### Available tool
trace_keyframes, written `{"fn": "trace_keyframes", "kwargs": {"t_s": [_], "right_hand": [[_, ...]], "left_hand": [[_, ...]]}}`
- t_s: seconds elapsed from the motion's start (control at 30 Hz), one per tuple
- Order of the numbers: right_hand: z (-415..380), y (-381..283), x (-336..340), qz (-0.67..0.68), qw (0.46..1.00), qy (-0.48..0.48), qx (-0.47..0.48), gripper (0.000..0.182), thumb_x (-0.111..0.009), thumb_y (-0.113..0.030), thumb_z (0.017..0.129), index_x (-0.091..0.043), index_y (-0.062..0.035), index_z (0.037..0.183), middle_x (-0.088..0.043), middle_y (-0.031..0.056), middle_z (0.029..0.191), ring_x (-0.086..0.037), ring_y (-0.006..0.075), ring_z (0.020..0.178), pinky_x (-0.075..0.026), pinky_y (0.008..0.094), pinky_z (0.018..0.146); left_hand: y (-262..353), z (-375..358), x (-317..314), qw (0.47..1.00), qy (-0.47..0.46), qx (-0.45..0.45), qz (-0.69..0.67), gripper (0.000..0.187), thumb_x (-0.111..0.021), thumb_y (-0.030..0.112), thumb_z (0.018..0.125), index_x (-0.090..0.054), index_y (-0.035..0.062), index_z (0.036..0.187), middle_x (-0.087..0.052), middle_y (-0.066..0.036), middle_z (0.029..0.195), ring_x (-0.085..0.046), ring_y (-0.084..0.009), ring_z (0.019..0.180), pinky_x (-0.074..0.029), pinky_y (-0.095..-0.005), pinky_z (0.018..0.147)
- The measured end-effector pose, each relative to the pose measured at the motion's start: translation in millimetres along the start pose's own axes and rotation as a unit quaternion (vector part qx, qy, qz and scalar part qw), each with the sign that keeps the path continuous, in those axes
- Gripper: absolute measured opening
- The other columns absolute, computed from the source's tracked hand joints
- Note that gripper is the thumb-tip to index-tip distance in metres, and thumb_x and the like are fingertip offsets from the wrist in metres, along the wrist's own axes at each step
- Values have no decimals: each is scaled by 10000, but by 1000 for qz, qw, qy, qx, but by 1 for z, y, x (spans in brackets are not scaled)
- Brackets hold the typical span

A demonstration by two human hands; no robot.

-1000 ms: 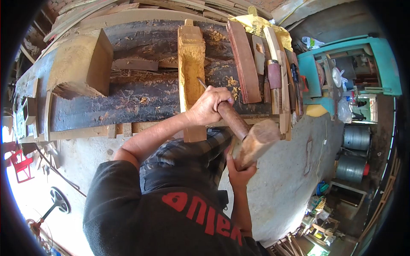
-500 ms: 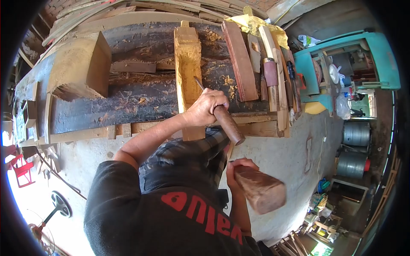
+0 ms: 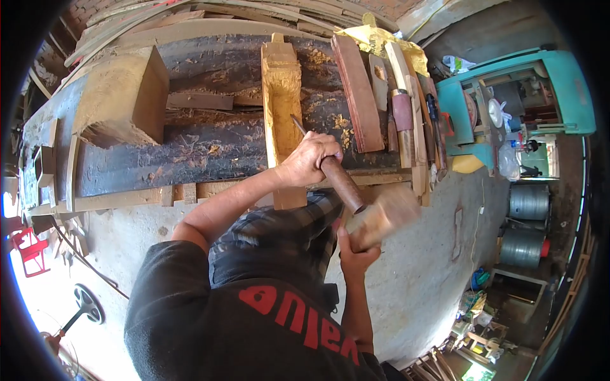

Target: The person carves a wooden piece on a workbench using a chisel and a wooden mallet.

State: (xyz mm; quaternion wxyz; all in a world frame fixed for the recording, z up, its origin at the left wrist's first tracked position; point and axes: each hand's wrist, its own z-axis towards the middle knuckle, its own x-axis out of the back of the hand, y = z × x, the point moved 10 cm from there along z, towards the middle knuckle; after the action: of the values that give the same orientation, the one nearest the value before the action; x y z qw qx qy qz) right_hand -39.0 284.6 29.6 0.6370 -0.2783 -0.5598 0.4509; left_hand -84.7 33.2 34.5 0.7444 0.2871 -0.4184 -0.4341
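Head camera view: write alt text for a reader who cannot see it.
A person's left hand grips a wooden-handled chisel set against a pale wood block on a dark workbench, while the right hand holds a wooden mallet at the handle's end.

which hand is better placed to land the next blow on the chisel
Right. The right hand grips the mallet, its head at the chisel handle's end. The left hand is wrapped round the chisel, blade on the yellow workpiece.
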Motion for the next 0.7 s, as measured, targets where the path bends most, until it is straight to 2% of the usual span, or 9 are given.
{"fn": "trace_keyframes", "kwargs": {"t_s": [0.1, 0.13, 0.23, 0.37, 0.43, 0.47, 0.57, 0.63, 0.7], "right_hand": [[-6, -21, 1, 108, 979, -17, 172, 442, -853, -143, 711, -590, 10, 1032, -618, 118, 875, -624, 259, 777, -483, 368, 688], [-3, -15, -11, -27, 978, -42, 203, 377, -850, -149, 715, -621, -2, 975, -623, 122, 886, -625, 252, 774, -486, 369, 701], [6, 19, -13, -35, 998, -33, 39, 415, -843, -147, 723, -620, -6, 1044, -627, 120, 914, -623, 226, 779, -506, 377, 730], [11, -14, 16, -37, 997, 2, 63, 542, -836, -119, 729, -547, 2, 1171, -609, 103, 923, -618, 191, 788, -520, 363, 728], [9, 8, 20, 12, 994, -43, -97, 598, -816, -151, 741, -511, 56, 1211, -631, 147, 1056, -606, 219, 949, -492, 360, 858], [10, 3, 26, 13, 994, -44, -98, 598, -816, -151, 741, -511, 56, 1211, -631, 147, 1056, -606, 219, 949, -492, 360, 858], [15, 2, 31, -12, 983, -117, -141, 574, -810, -146, 748, -505, 26, 1203, -608, 121, 1070, -594, 196, 947, -487, 343, 857], [18, -18, 32, 27, 985, -145, -86, 552, -793, -125, 759, -505, 5, 1211, -610, 111, 1062, -593, 174, 950, -484, 323, 852], [17, -29, 36, 81, 984, -140, -75, 523, -768, -105, 775, -510, 14, 1214, -616, 110, 1045, -603, 161, 938, -495, 322, 833]], "left_hand": [[0, 0, -1, 1000, -10, 12, -1, 309, -686, -33, 618, -594, 105, 879, -600, -35, 865, -593, -268, 952, -370, -376, 841], [1, 1, -3, 1000, -10, 9, -2, 309, -686, -33, 618, -594, 105, 879, -600, -35, 865, -593, -268, 952, -370, -376, 841], [0, 3, -5, 1000, -17, 11, 14, 307, -685, -36, 621, -592, 100, 880, -605, -42, 891, -602, -261, 950, -386, -382, 867], [9, 25, 29, 996, 64, -44, -43, 252, -653, -30, 671, -599, 65, 899, -595, -90, 886, -613, -285, 892, -464, -397, 783], [-14, 41, 52, 980, 71, 68, -173, 293, -732, 82, 775, -578, 76, 1023, -611, -51, 962, -604, -172, 943, -542, -347, 779], [-25, 49, 68, 948, 102, 156, -258, 283, -732, 197, 846, -558, 72, 1031, -598, -51, 939, -603, -160, 874, -552, -327, 767], [-14, 53, 116, 924, 225, 128, -282, 388, -760, 309, 850, -519, 95, 1065, -568, -15, 859, -587, -127, 788, -549, -303, 745], [-4, 44, 113, 925, 221, 134, -278, 371, -758, 325, 854, -525, 99, 1032, -551, 0, 824, -580, -121, 781, -537, -284, 733], [7, 28, 86, 942, 136, 162, -260, 454, -768, 239, 862, -541, 41, 1202, -621, -17, 984, -597, -95, 928, -508, -268, 831]]}}
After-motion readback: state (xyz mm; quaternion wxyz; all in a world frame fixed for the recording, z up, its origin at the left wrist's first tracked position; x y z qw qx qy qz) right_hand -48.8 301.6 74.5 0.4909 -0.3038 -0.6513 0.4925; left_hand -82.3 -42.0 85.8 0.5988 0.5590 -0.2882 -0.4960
